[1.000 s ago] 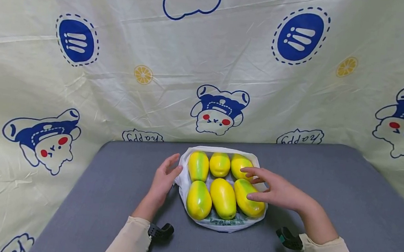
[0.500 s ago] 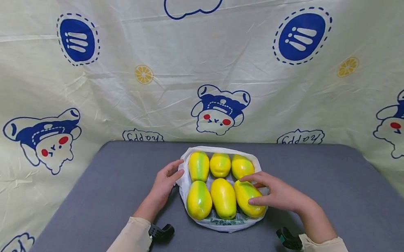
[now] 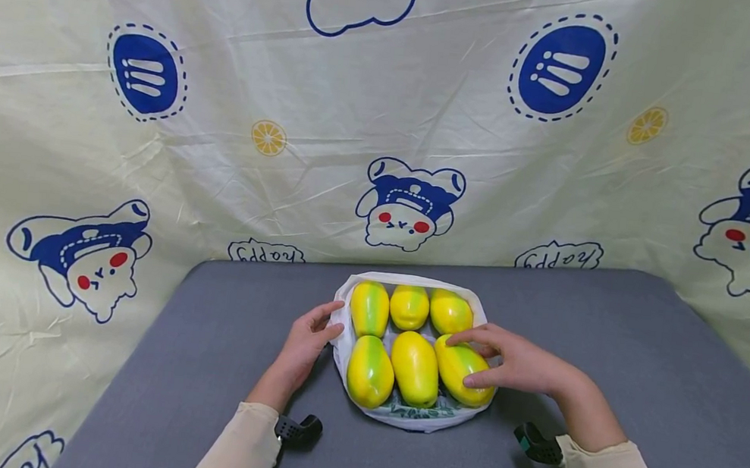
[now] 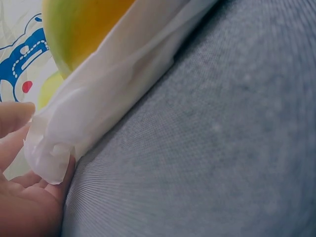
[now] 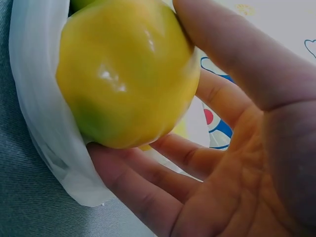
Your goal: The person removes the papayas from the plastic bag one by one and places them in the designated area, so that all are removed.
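A white plastic bag with its mouth spread wide lies mid-table, holding several yellow papayas with green streaks in two rows. My right hand grips the front right papaya, thumb on the near side and fingers on the far side. In the right wrist view, that papaya sits between thumb and fingers, with fingertips tucked beside the bag's wall. My left hand holds the bag's left edge; in the left wrist view, the gathered plastic lies between thumb and fingers.
The grey table stretches out on both sides of the bag. A pale printed cloth hangs behind the table's far edge. Black wrist devices, such as the left one, sit at both cuffs.
My right hand has come down onto the front right papaya and closed round it. My left hand has moved slightly right onto the bag's edge. The bag and papayas have barely shifted.
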